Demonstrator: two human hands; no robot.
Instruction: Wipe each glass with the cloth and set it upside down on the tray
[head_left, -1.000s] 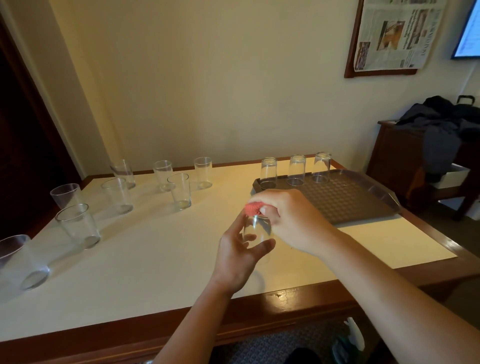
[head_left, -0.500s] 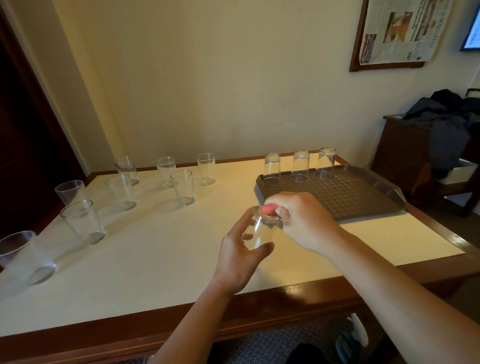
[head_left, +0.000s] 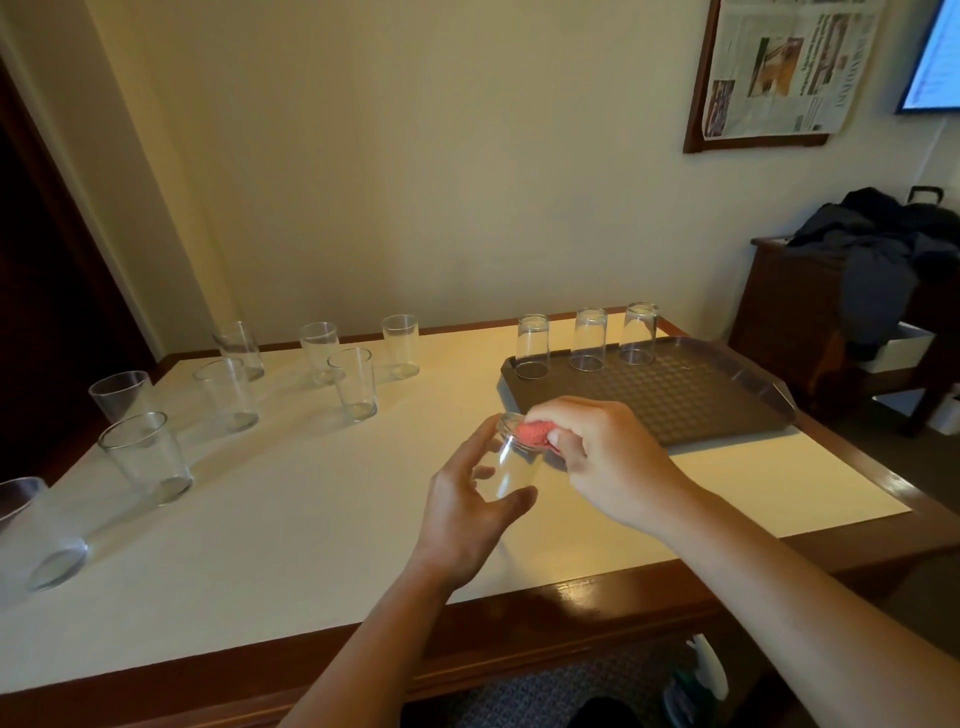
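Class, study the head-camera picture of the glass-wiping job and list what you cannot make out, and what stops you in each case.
Head view only:
- Most of the red cloth: hidden by the right hand gripping it at the held glass.
- Whether that glass is clean: clear and too small to tell.
- Leftmost glass: cut by the left edge.
- Newspaper text: too small, top cropped.
- Left hand palm: faces away.
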